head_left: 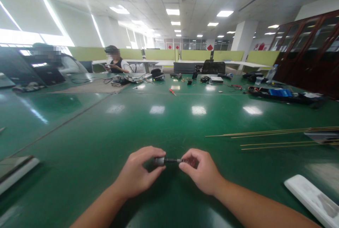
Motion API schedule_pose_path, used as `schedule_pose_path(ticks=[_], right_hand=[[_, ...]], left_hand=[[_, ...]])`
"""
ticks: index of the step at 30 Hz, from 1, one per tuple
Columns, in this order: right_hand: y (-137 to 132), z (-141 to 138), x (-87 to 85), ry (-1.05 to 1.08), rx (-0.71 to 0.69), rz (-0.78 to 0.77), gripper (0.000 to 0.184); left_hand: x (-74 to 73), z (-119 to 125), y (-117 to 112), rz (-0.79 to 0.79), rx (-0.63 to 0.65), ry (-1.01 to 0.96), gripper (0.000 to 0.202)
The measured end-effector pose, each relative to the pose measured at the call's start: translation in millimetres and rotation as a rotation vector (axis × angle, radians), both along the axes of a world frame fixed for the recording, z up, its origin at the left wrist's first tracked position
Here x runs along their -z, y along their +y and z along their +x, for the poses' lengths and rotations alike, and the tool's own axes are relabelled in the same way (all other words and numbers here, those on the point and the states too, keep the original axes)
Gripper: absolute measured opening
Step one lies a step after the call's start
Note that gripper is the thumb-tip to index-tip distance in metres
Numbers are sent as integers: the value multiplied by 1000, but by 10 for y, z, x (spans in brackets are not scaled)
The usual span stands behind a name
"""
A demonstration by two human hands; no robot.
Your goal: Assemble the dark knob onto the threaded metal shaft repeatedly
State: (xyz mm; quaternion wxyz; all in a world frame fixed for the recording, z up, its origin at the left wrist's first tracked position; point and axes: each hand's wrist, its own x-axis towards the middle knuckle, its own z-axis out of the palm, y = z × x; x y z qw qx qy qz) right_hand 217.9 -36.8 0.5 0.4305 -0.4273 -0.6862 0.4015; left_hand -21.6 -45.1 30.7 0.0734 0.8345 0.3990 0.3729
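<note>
Over the green tabletop (169, 129), my left hand (140, 171) pinches a small dark cylinder (159, 161) with a greyish side between thumb and fingers. A thin dark shaft (172, 160) runs level from that cylinder toward the right. At its other end, my right hand (201, 169) is closed on a ribbed, dark reddish piece (189, 162), mostly covered by the fingers. Whether the pieces are joined or only touching I cannot tell, and their exact kind is too small to make out.
Several thin brass-coloured rods (265, 133) lie at the right. White flat devices sit at the near right (312, 196) and near left (19, 171). A red screwdriver (172, 92) lies further off, before scattered electronics (127, 79). Two people sit beyond the table at the left.
</note>
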Motion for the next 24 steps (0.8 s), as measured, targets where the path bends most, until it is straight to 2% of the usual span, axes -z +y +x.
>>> schedule_pose_path(ticks=[10,15,17,21,24], right_hand=[[-5,-4,-22,21,-2,-27,8],[11,-14,6,63,-18,-69,12],[28,-19,36,117,-50,-118,21],[58,-21,120,225,-98,-188,52],[62,-25,178,268,-135,-223,60]], left_hand=[[-10,-13,1,-3,-1,-6,22],[-16,-69,31,-28,-100,1,23],[-22,-88,49,-43,-157,-21,28],[-14,-106,96,-118,-237,-80,38],[-9,-134,153,-250,-303,-156,48]])
